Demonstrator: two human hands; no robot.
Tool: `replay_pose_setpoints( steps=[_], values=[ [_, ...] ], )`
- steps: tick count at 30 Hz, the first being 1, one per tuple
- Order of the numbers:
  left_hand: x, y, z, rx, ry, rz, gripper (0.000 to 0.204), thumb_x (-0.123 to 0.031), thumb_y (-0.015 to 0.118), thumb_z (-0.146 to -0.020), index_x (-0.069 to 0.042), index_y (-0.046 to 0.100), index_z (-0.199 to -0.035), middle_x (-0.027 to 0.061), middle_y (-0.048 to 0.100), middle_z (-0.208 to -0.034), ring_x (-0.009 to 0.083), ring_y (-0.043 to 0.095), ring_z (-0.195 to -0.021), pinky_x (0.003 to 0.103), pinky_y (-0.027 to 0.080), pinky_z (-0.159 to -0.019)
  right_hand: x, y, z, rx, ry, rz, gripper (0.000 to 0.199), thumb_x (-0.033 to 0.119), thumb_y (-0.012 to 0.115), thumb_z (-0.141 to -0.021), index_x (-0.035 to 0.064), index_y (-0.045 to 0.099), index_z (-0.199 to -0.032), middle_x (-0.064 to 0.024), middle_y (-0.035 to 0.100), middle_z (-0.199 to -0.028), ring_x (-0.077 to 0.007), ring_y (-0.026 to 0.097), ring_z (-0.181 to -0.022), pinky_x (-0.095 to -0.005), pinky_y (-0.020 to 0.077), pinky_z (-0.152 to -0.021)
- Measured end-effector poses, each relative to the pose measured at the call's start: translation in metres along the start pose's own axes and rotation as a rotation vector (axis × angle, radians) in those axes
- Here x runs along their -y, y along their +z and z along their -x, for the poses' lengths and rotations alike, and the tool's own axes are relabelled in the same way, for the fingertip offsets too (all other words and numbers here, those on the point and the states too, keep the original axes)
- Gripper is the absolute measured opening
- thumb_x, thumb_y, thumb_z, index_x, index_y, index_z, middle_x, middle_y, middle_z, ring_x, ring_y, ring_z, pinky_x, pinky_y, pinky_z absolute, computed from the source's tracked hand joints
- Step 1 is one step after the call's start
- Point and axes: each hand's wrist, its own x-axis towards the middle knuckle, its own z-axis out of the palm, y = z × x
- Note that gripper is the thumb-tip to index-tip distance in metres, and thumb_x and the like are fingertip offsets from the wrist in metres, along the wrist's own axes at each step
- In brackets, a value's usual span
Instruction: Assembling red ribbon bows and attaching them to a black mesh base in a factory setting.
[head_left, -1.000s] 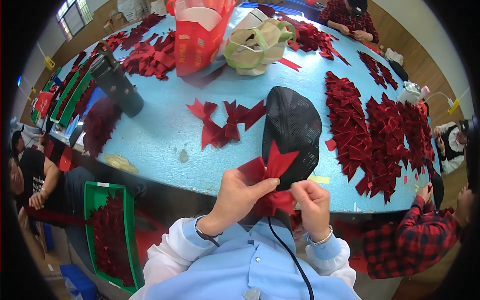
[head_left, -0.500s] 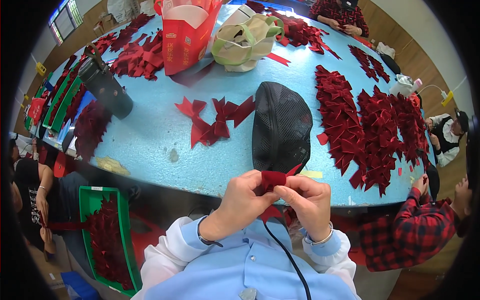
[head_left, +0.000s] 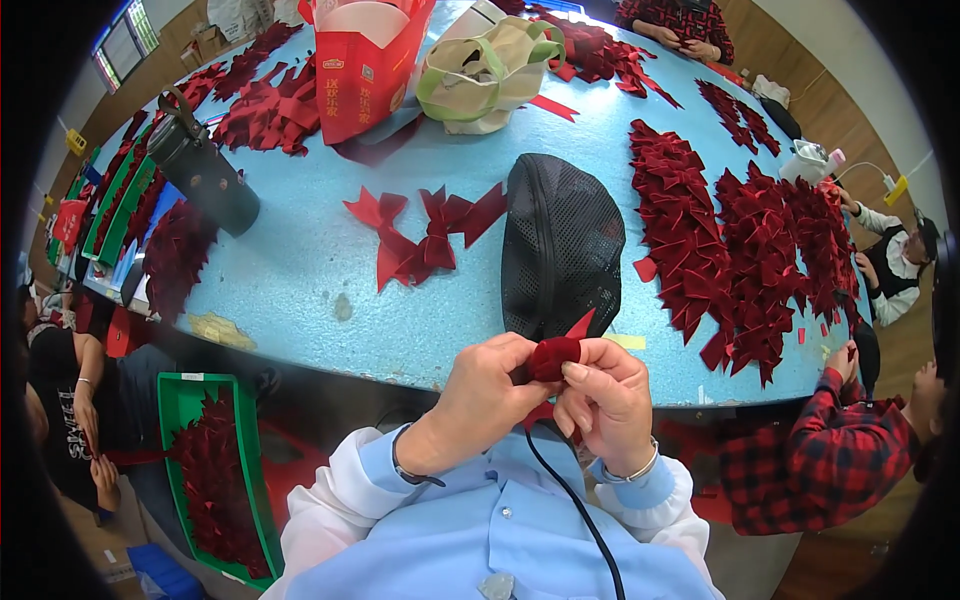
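Observation:
Between my two hands, just in front of the table's near edge, is a dark red velvet ribbon (head_left: 553, 358) folded into a loop. My left hand (head_left: 480, 398) pinches its left side. The thumb and fingers of my right hand (head_left: 608, 395) close on its right side. One pointed ribbon end sticks up above the fingers, and another part hangs below them. Right behind my hands lies a black mesh pouch (head_left: 562, 250). Several loose red bows (head_left: 432, 235) rest on the table to the left of the pouch.
Piles of red bows (head_left: 680, 230) cover the right of the blue table (head_left: 320, 340). A dark bottle (head_left: 205, 170), a red paper bag (head_left: 365, 80) and a cream tote bag (head_left: 480, 80) stand farther back. A green bin (head_left: 262, 500) of bows is at lower left. Co-workers sit around the table.
My fingers have shifted on the ribbon, and its loop now looks rounder and tighter. My right hand has turned and moved slightly left. The view has shifted a little.

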Motion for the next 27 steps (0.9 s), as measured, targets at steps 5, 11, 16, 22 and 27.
replay_pose_setpoints(
  steps=[5,11,16,22,27],
  values=[
    [0.0,-0.002,-0.001,0.032,-0.023,0.008,0.018,-0.004,0.065,-0.071,0.001,0.065,-0.088,0.0114,0.063,-0.078,0.0194,0.06,-0.068,0.03,0.047,-0.061,0.001,-0.004,-0.002,0.058,0.034,-0.053,0.01,0.003,0.053,-0.086,-0.0028,0.053,-0.095,-0.0079,0.056,-0.063,-0.0073,0.039,-0.036,-0.0246,0.0397,-0.036],
    [0.003,-0.004,-0.004,0.096,0.054,-0.056,0.016,-0.003,0.064,-0.07,0.001,0.065,-0.086,0.0111,0.063,-0.076,0.0197,0.06,-0.068,0.03,0.047,-0.06,0.006,-0.005,-0.006,0.175,0.081,-0.248,0.024,0.001,0.053,-0.086,-0.0031,0.047,-0.109,-0.0102,0.059,-0.068,-0.0056,0.039,-0.038,-0.0253,0.0421,-0.037],
    [0.006,-0.004,-0.005,0.131,0.102,-0.086,0.013,-0.008,0.066,-0.073,-0.002,0.067,-0.085,0.0118,0.062,-0.071,0.0252,0.059,-0.063,0.033,0.046,-0.056,0.018,0.01,-0.002,0.052,0.129,-0.229,0.036,-0.001,0.052,-0.085,-0.0034,0.041,-0.12,-0.0137,0.063,-0.075,-0.0081,0.044,-0.041,-0.0243,0.0436,-0.04],
    [0.0,-0.009,0.001,0.228,-0.138,0.143,0.017,-0.014,0.067,-0.077,-0.003,0.068,-0.09,0.0128,0.061,-0.067,0.025,0.059,-0.057,0.033,0.045,-0.052,0.032,0.004,0.003,-0.051,-0.349,0.598,0.024,-0.003,0.055,-0.085,-0.0047,0.052,-0.108,-0.0143,0.065,-0.081,-0.0088,0.054,-0.051,-0.0212,0.044,-0.045],
    [-0.013,-0.013,0.003,0.273,-0.197,0.156,0.023,-0.018,0.069,-0.078,0.0,0.068,-0.092,0.0143,0.061,-0.066,0.0232,0.059,-0.054,0.031,0.045,-0.052,0.047,-0.009,0.008,0.02,-0.496,0.761,0.017,-0.004,0.058,-0.084,-0.0054,0.055,-0.1,-0.0127,0.066,-0.083,-0.0077,0.057,-0.058,-0.019,0.0432,-0.047]
  ],
)
